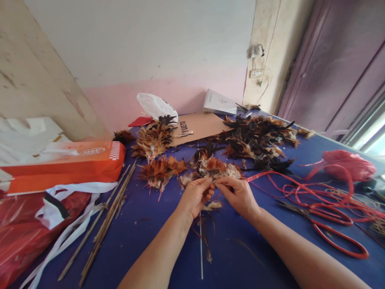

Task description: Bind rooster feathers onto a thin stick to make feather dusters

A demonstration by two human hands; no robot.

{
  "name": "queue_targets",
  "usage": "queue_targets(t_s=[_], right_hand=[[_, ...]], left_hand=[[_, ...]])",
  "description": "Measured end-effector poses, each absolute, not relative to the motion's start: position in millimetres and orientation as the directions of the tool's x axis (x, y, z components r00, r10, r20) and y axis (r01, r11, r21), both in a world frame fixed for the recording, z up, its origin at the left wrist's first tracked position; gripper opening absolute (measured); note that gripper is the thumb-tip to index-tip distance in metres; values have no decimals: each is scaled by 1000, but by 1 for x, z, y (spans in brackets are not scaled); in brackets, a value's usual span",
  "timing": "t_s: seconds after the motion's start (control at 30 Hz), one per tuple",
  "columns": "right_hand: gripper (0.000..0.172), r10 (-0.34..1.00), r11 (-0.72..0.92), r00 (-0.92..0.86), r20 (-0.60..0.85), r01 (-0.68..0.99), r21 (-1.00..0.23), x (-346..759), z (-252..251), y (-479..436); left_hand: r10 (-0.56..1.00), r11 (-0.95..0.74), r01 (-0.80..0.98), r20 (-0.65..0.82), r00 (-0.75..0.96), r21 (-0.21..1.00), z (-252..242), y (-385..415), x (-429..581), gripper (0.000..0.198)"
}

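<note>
Head view: our left hand [197, 196] and right hand [240, 195] pinch close together, on what we cannot tell; feathers [221, 167] just beyond, scissors [312, 212] rightward.

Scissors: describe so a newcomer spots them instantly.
On the blue table, go right of the right hand to the pink-red ball of twine. Nearer the camera than that lie the scissors. Unlike the tangled twine, they have dark blades and two red handle loops.
</note>
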State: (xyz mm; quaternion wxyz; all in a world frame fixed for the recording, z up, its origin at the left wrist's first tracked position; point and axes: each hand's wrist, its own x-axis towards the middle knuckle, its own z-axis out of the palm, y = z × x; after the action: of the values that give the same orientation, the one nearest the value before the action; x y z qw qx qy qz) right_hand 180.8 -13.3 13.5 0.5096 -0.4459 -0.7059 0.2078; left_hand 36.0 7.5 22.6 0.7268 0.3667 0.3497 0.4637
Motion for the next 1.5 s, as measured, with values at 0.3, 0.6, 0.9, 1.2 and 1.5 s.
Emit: queue_targets(t_s=[0.3, 0.6, 0.9, 1.2, 1.5], right_hand=[[19, 967, 244, 55, 248, 69, -967, 178, 19, -7], [28, 997, 77, 4, 77, -75, -994, 176, 14, -3], [25, 988, 7, -156, 15, -51, -999, 163, 7, -10], [23, 902, 421, -135, 409, 473, -774, 168, 20, -21], [17, 745, 667, -504, 438, 535, -519, 208, 46, -14]], left_hand=[[937, 94, -112, -50, 346, 989, 18, 9, 33, 27], [981, -3, -45, 12, 194, 999, 19, 7, 38, 28], [997, -55, -39, 57, 54, 998, 8, 12, 38, 25], [980, -167, 124, 151, 129, 978, 4, 12, 34, 28], [786, -471, 280, 254, 563, 837, 19, -4, 37, 25]])
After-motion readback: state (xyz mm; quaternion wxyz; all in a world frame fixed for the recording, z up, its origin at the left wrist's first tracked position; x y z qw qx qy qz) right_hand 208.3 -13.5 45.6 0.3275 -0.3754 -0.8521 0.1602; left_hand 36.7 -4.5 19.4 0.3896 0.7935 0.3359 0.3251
